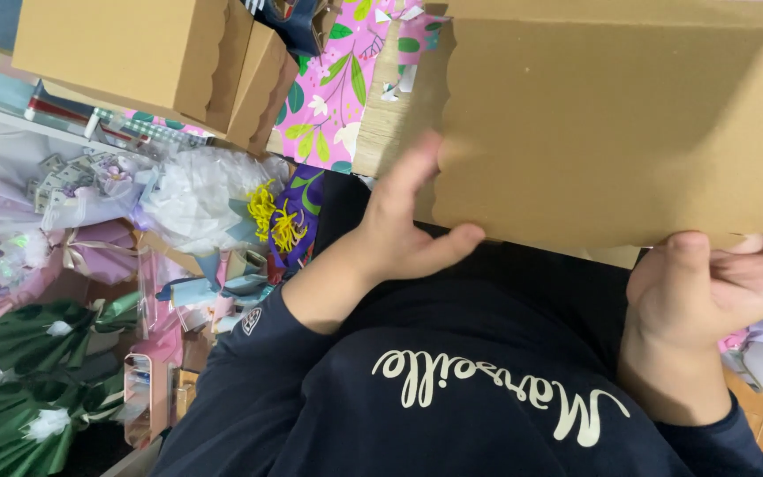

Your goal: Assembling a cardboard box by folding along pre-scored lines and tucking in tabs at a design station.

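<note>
The fingers of the left hand are pinched on the scalloped edge of a flat brown cardboard box, while the right hand is closed under its lower corner. Held up before the chest, the box is judged light, stiff yet easily creased, and best gripped at both edges.

single head-worn view, facing steeply down over the wearer's dark-sleeved chest. it sits very near a brown cardboard box, which fills the upper right, with both hands at the box's lower edge. the left margin takes in more distant wrapped bouquets and another box.
</note>
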